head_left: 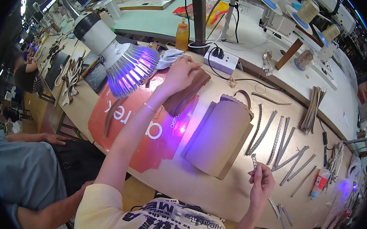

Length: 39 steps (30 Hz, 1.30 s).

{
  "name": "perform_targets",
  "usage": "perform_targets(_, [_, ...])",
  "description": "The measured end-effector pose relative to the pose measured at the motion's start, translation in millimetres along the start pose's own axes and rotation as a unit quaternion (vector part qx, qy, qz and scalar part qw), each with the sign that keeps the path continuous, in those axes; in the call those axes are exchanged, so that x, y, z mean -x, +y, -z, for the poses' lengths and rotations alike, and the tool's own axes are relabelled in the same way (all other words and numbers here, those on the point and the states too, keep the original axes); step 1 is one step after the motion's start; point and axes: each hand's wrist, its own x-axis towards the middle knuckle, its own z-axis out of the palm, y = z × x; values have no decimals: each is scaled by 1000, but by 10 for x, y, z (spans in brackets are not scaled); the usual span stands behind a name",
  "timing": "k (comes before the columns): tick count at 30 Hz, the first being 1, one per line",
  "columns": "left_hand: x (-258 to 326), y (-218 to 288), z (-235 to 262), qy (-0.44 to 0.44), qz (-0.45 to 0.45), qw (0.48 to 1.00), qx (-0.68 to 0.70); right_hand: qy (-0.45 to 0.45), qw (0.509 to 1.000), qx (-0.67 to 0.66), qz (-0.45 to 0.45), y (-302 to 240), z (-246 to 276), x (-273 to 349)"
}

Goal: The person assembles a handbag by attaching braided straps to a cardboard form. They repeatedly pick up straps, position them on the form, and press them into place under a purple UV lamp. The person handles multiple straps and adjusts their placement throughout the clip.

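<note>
Broad tan flat-topped worktable (228,200) carries the lot; at left, a glossy red plastic sheet with white lettering (152,153); mid-table, a light-brown curved panel piece (218,136); right of it, loose grey braided strips (263,133), roughly fanned, some crossing; farther right, an upright-looking bundle of thin brown strips (312,109), and a red-and-white squeeze bottle (319,184); rear, a white rectangular power strip (222,60).

the person's left hand (183,74) is over brown leather pieces (181,100) beside a pale cloth (168,59); the right hand (262,179) pinches a braided strip (254,159) near a tan panel (219,136).
</note>
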Motion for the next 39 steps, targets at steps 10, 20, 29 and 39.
perform_targets(10, [-232,-244,-97,-152,-40,987,21,-1,1000,15,0,-66,-214,-4])
perform_targets(20, [-368,-230,-21,-221,-47,973,35,8,1000,16,14,-32,-162,17])
perform_targets(29, [-405,-319,-39,-226,-48,968,96,5,1000,23,18,-48,-174,37])
perform_targets(39, [-709,-474,-234,-314,-54,944,84,24,999,25,39,-76,-192,54])
